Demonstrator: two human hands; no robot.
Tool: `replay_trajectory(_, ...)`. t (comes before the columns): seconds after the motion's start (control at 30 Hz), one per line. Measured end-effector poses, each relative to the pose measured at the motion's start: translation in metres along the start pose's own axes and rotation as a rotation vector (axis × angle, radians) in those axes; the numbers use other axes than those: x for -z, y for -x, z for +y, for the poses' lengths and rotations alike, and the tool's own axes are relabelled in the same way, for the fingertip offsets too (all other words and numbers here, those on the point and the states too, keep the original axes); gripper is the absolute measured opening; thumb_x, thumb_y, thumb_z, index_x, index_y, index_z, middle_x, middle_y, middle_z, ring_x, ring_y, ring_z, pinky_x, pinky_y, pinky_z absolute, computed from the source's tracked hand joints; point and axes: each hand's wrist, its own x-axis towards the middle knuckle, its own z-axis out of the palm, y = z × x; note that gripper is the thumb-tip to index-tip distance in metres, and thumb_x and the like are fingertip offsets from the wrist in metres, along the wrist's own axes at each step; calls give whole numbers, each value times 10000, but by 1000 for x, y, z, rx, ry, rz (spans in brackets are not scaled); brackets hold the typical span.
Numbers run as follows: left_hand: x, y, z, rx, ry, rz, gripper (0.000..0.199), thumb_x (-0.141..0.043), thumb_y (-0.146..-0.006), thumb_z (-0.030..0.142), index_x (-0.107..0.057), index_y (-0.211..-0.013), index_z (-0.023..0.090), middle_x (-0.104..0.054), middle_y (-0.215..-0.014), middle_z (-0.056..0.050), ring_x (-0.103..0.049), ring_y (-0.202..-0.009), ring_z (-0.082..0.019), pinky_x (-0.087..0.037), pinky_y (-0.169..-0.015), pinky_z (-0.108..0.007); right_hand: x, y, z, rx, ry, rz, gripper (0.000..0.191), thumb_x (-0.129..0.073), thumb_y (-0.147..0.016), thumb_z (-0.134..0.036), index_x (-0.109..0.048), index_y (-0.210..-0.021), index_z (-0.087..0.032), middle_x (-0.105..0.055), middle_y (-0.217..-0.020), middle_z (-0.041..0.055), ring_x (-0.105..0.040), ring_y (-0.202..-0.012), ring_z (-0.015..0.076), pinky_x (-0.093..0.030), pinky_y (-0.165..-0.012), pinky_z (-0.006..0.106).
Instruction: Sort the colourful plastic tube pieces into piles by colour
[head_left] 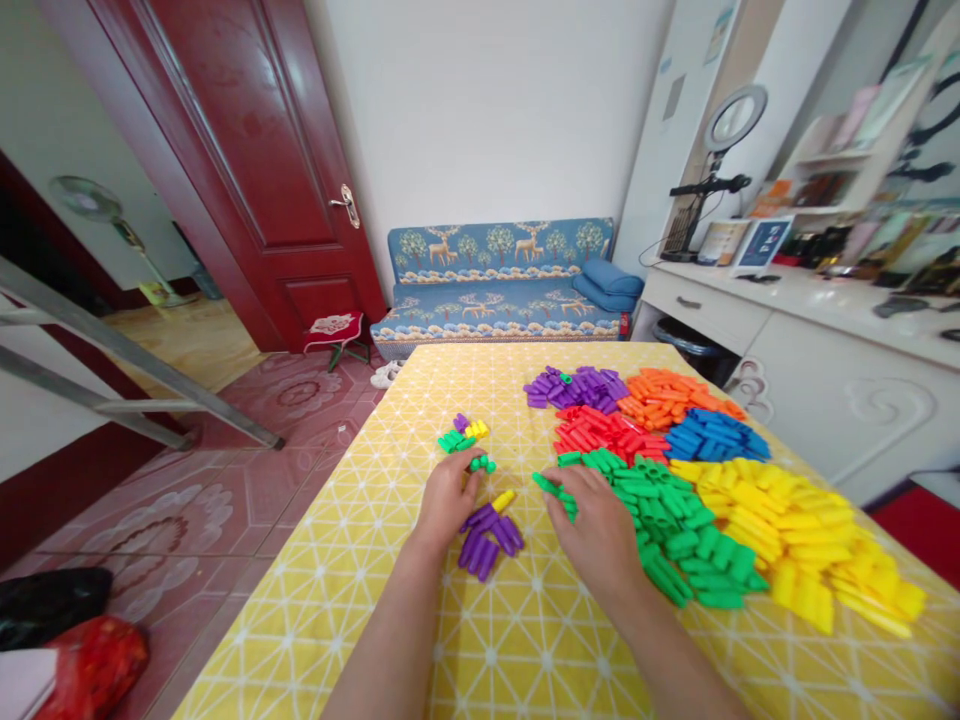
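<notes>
My left hand (447, 497) is closed on a few small green plastic pieces (484, 464), which stick out past the fingertips. Just beyond it lies a small cluster of green pieces (454, 440) with yellow and purple ones. Purple tube-like pieces (480, 555) and a yellow piece (503, 501) rest on the table close to the left wrist. Over the near edge of a large green pile (667, 510), my right hand (596, 522) grips green plastic pieces (553, 487) between thumb and fingers. My palms hide part of what each hand holds.
Piles of purple (592, 388), orange (667, 398), red (604, 432), blue (716, 436) and yellow pieces (795, 525) cover the right side of the yellow patterned table (352, 560). A blue sofa (495, 300) stands beyond, a white dresser (840, 350) at right.
</notes>
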Motion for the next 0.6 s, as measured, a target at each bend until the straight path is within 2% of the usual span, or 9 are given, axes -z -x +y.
replay_trajectory(0.1,-2,0,-1,-28,-12,-14,281,-573,-829,138,-670,-1086,195,-721,-1103,-83,-655,-1049,-237,-505,-939,-399,19,-3,30,-14,53,234,213,-524,-870,-243,-674,-1020,-225,-680,-1009,57,-588,-975,231,-432,-891,368)
replay_trajectory(0.17,-2,-1,-1,-31,-16,-24,286,-577,-822,126,-673,-1082,193,-724,-1091,-85,-659,-1041,-237,-509,-933,-401,29,-3,50,-66,117,308,215,-514,-868,-252,-689,-989,-219,-681,-986,61,-588,-961,235,-423,-879,372)
replay_trajectory(0.3,-2,-1,-1,-37,-26,-42,282,-581,-815,128,-678,-1073,191,-728,-1077,-80,-658,-1033,-238,-511,-927,-403,36,0,76,-210,261,303,221,-514,-848,-265,-701,-954,-216,-689,-971,64,-586,-950,254,-394,-822,374)
replay_trajectory(0.4,-2,0,-2,-57,-36,-48,298,-575,-813,121,-675,-1082,201,-728,-1068,-71,-658,-1018,-231,-514,-917,-398,34,1,80,-268,305,279,240,-500,-843,-270,-704,-960,-219,-693,-969,62,-580,-944,260,-367,-796,372)
replay_trajectory(0.6,-3,0,-4,-63,-39,-56,299,-588,-806,123,-677,-1080,205,-727,-1055,-72,-660,-1020,-227,-510,-920,-393,29,1,81,-282,322,268,238,-501,-833,-266,-707,-947,-236,-692,-966,56,-564,-931,260,-336,-782,365)
